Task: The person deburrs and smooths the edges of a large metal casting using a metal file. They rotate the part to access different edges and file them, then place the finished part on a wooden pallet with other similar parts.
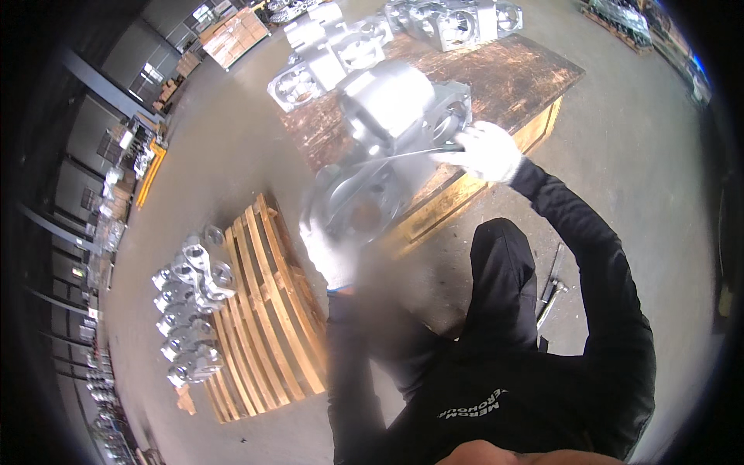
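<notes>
Your left hand (pixel 329 260), gloved and blurred, cups the lower edge of the big metal casting (pixel 387 147) at twelve o'clock on the wooden bench (pixel 519 74); your right hand (pixel 488 151) grips a thin rod (pixel 403 157) against its side; a slip could tip it toward your legs; beyond, more castings (pixel 457 23) crowd the bench.

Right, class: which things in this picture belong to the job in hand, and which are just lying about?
In hand: left hand and right hand on the big casting; thin tool; bench.

Lying about: pallet; floor castings; far castings; floor bars.
</notes>
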Demonstrator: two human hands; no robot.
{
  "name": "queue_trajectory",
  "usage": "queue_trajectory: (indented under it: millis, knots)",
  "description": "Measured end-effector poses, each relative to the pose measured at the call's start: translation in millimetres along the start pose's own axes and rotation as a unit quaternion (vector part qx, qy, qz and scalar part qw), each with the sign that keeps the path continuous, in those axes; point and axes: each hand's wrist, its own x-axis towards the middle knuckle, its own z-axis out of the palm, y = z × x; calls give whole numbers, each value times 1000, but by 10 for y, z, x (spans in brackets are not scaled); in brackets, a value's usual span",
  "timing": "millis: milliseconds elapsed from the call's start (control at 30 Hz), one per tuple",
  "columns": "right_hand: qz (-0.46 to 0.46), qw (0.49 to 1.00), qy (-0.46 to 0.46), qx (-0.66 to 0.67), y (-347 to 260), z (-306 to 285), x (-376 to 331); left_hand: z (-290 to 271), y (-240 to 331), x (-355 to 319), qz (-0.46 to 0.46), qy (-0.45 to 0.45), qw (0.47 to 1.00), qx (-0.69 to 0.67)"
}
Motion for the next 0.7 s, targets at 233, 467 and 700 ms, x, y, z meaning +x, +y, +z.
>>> queue_trajectory:
  millis: [233,467,700]
  knots:
    - [-29,997,67,-24,204,-211,-64,23,-22,-23,-10,3,1000,-6]
    - [-3,989,137,47,-355,-128,325,28,-25,12,-19,7,1000,-12]
    - [90,949,-14,302,-377,-619,278,127,457,-424,-213,-41,968,-126]
